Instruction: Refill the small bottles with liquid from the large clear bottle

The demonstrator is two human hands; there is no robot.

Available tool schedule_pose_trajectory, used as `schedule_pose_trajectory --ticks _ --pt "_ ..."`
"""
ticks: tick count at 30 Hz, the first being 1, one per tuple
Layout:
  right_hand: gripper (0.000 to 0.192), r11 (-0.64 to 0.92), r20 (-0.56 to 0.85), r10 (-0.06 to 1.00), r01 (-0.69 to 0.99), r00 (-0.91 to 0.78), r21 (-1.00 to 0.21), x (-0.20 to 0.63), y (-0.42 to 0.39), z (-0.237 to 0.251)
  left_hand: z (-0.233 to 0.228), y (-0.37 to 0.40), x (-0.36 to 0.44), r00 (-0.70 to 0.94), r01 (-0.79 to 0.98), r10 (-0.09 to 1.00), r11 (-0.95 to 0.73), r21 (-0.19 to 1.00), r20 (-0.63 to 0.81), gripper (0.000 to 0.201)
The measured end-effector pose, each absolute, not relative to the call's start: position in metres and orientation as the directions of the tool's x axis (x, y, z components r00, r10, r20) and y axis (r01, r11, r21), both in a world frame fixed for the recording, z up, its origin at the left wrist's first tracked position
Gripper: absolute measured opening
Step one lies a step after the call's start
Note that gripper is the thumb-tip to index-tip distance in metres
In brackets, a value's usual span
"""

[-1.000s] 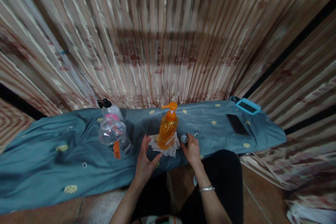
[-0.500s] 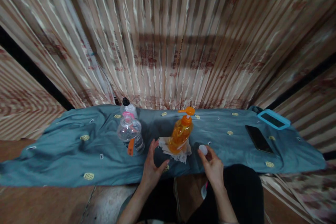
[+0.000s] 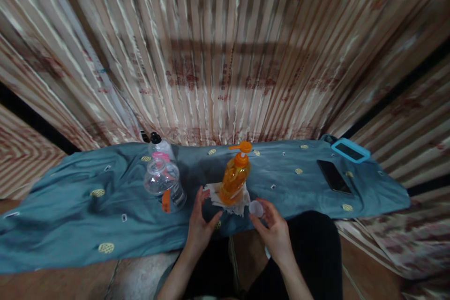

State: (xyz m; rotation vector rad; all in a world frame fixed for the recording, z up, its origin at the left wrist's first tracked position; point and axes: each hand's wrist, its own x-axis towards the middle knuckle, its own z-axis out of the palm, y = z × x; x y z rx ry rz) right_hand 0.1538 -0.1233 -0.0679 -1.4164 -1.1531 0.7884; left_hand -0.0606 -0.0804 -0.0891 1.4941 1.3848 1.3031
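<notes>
2 hands at lower centre: the right hand (image 3: 277, 235) pinches a small whitish cap (image 3: 256, 208); the left hand (image 3: 201, 226) is spread.
The cap, just right of a crumpled pale cloth (image 3: 215, 197), turns its round face up toward the camera. Mid-frame on that cloth, a pump bottle (image 3: 235, 180) holds amber liquid, its long axis upright, its top leaning right, its orange nozzle pointing left. Left of centre, a clear bottle (image 3: 160, 182) points its neck upward; its contents are hard to tell.
</notes>
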Motion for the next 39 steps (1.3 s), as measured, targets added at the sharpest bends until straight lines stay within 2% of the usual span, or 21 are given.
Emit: schedule_pose_trajectory --ticks 8,15,18,20,25,27,30,32,39 --pt "0.044 0.112 0.162 0.951 0.195 0.263 -0.974 0.143 -0.11 -0.051 -0.08 -0.054 -0.039 0.001 0.242 0.961 -0.269 0.932 0.277 0.093" --pt "0.046 0.139 0.177 0.953 0.166 0.245 -0.976 0.139 -0.101 -0.029 -0.054 -0.033 -0.013 0.051 0.148 0.964 -0.264 0.953 0.26 0.098" --pt "0.041 0.145 0.169 0.964 0.13 0.207 -0.981 0.133 -0.103 -0.023 -0.052 -0.045 -0.023 0.048 0.184 0.963 -0.27 0.945 0.266 0.096" --pt "0.036 0.143 0.158 0.975 0.102 0.157 -0.984 0.126 -0.106 -0.02 -0.054 -0.062 -0.039 0.04 0.229 0.956 -0.291 0.929 0.29 0.088" --pt "0.034 0.137 0.136 0.991 0.061 -0.013 -0.989 0.091 -0.109 -0.013 -0.046 -0.113 -0.095 -0.144 0.407 0.917 -0.286 0.867 0.371 0.078" --pt "0.036 0.155 0.15 0.986 0.06 -0.071 -0.986 0.074 -0.101 -0.006 -0.037 -0.121 -0.116 -0.209 0.46 0.885 -0.286 0.84 0.416 0.09" --pt "0.042 0.206 0.194 0.971 0.078 -0.139 -0.975 0.05 -0.077 0.011 -0.023 -0.111 -0.14 -0.363 0.509 0.768 -0.31 0.803 0.527 0.106" --pt "0.045 0.25 0.231 0.957 0.094 -0.176 -0.964 0.036 -0.057 0.024 -0.017 -0.095 -0.149 -0.393 0.504 0.741 -0.322 0.802 0.545 0.114" --pt "0.049 0.313 0.277 0.935 0.144 -0.223 -0.939 0.019 -0.032 0.043 -0.012 -0.067 -0.152 -0.428 0.395 0.751 -0.345 0.851 0.503 0.114"
